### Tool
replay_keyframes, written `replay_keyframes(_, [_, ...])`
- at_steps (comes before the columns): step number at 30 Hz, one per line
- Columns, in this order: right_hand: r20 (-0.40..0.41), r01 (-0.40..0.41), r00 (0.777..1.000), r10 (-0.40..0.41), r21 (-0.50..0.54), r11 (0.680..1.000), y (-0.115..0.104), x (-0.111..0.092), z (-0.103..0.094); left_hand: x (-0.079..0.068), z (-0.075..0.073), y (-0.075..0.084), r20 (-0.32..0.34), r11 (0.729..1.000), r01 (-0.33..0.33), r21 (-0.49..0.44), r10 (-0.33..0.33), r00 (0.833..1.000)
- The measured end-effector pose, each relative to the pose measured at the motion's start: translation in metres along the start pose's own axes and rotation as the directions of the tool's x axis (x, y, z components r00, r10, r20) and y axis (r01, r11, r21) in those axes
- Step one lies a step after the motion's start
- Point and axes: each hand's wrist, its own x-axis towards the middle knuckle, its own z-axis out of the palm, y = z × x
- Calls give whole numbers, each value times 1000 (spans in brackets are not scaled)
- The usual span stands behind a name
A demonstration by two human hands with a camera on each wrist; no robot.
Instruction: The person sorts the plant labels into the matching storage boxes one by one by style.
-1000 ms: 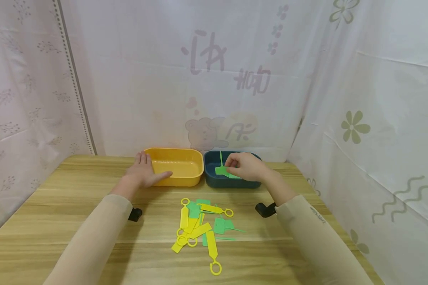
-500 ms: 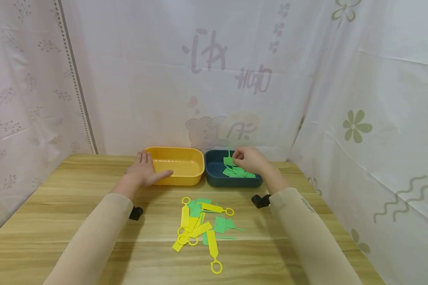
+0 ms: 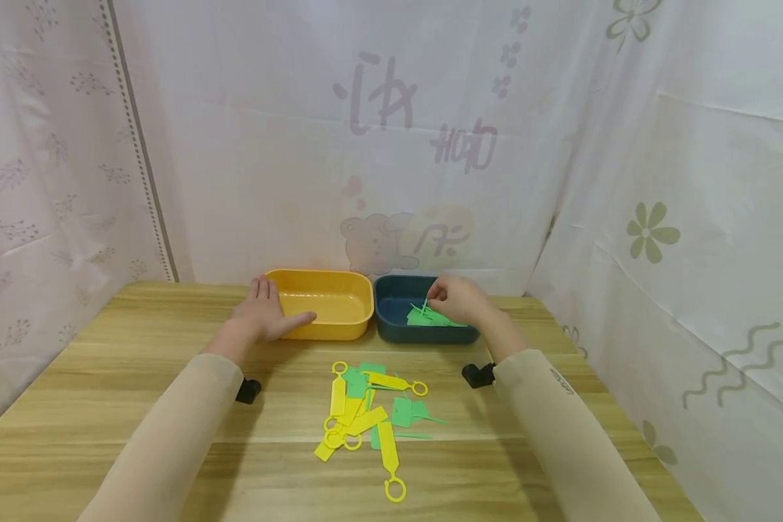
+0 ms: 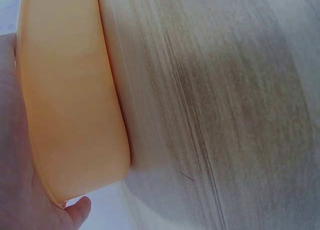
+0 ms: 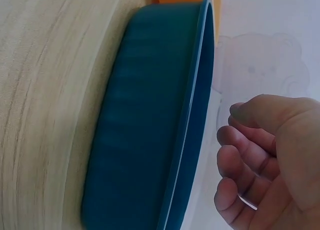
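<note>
My left hand (image 3: pixel 261 313) rests on the left end of a yellow plastic box (image 3: pixel 326 332), its fingers straight along the rim and the thumb stretched over the front edge. In the left wrist view the thumb (image 4: pixel 79 212) shows at the box's corner. My right hand (image 3: pixel 462 299) hovers over a dark blue box (image 3: pixel 424 335) with bent fingers. No tag shows at its fingertips in the right wrist view. Several green tags (image 3: pixel 420 317) lie inside the blue box; one thin green stem stands up just below the fingertips.
Several yellow tags with ring ends (image 3: pixel 389 446) and green tags with thin tails (image 3: pixel 402 412) lie in a loose pile on the wooden table (image 3: pixel 267 449), in front of the boxes. A patterned curtain (image 3: pixel 267 145) hangs behind.
My right hand moved slightly right over the blue box and let go of the green tag it was pinching; the tag dropped among the others. The left hand stayed still.
</note>
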Motion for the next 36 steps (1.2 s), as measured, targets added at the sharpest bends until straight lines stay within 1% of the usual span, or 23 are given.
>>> replay_keyframes(6, [43,14,999,-14,-4,1000,-8,-6,5,-2,1,1,0,1000,-1,0,1,1000])
replay_keyframes(11, [38,49,998,-49,-1,999,-20,-10,11,-3,1,2,-6,1000,-7,1,7,1000])
replay_keyframes(17, [40,115,993,-115,3,993,-41,-13,23,-3,0,1,-5,1000,-6,0,6,1000])
replay_keyframes(23, [73,189,979,-189,13,982,-57,-16,37,-3,0,1,-1,1000,-4,-1,4,1000])
replay_keyframes(26, [86,216,973,-215,2,976,-63,-16,45,-3,0,2,-1,1000,-4,-2,4,1000])
replay_keyframes(30, [113,228,968,-223,-27,973,-72,-18,55,-2,-1,3,0,1000,-3,-3,3,1000])
replay_keyframes(33, [136,209,970,-203,-31,978,-79,-20,62,-1,-1,3,1,1000,-6,4,6,1000])
replay_keyframes(36, [180,182,968,-177,-13,983,-86,-24,68,0,-1,1,7,1000,-3,16,3,1000])
